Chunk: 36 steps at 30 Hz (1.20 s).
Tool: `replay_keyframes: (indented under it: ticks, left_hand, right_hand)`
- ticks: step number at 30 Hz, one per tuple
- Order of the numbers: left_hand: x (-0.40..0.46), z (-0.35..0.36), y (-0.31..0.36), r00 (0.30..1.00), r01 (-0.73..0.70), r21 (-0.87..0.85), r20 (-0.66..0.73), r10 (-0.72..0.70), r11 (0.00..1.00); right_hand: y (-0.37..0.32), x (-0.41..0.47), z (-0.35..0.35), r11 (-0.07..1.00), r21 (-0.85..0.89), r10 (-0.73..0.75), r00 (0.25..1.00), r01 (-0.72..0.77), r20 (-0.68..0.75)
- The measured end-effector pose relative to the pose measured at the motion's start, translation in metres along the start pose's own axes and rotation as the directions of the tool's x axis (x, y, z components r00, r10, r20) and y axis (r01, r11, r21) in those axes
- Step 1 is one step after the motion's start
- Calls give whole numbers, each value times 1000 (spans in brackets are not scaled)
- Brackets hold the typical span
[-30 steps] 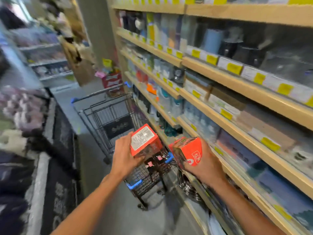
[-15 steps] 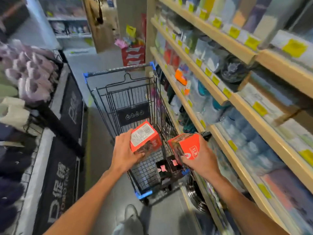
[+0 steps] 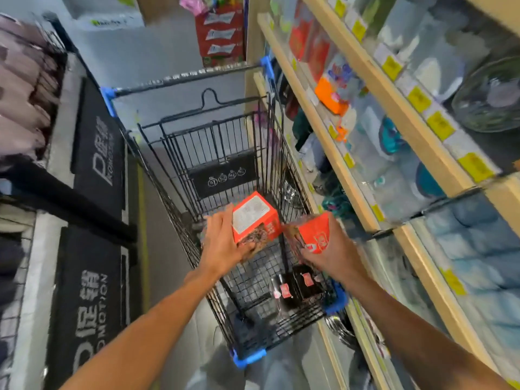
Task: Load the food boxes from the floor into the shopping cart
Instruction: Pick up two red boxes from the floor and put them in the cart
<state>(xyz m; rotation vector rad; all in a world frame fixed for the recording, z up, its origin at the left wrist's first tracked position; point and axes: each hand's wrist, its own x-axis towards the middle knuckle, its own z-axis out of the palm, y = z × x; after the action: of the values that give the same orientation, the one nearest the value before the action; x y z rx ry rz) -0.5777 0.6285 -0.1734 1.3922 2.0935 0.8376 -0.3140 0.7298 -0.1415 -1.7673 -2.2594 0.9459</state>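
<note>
A black wire shopping cart (image 3: 157, 153) with blue corner caps stands in the aisle below me. My left hand (image 3: 222, 246) grips an orange-red food box (image 3: 254, 218) with a white label on top, held over the cart's basket. My right hand (image 3: 329, 249) grips a second orange-red food box (image 3: 315, 235) just to its right, also above the basket. Dark boxes with red labels (image 3: 298, 282) lie on the cart floor near its right corner. The floor under the cart is mostly hidden.
Wooden shelves (image 3: 351, 114) packed with goods and yellow price tags run close along the cart's right side. A display bin with black promotion panels (image 3: 95, 153) lines the left. A red carton stack (image 3: 222, 32) stands at the aisle's far end.
My view has tipped down and moved closer over the cart. Both hands have carried their boxes forward, from the cart's near edge to above the basket.
</note>
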Motion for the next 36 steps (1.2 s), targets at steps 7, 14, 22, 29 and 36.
replay_keyframes:
  ticks: [7,14,22,29,36]
  left_hand:
    - [48,64,-43,992,120,15,32,-121,993]
    - [57,114,-86,981,193,56,1,-193,980]
    - [57,137,-122,975,210,104,54,-216,972]
    - [51,143,-127,973,210,124,69,-219,970]
    - [50,145,-128,947,273,174,127,-297,946]
  right_hand:
    - [42,75,61,997,-73,21,997,-16,69]
    - [66,115,131,979,-187,-42,980,80,195]
    - [99,126,179,986,-168,35,980,-2,194]
    - [114,125,200,974,-224,98,967,-44,237]
    - [117,131,208,951,-287,191,943,-110,272]
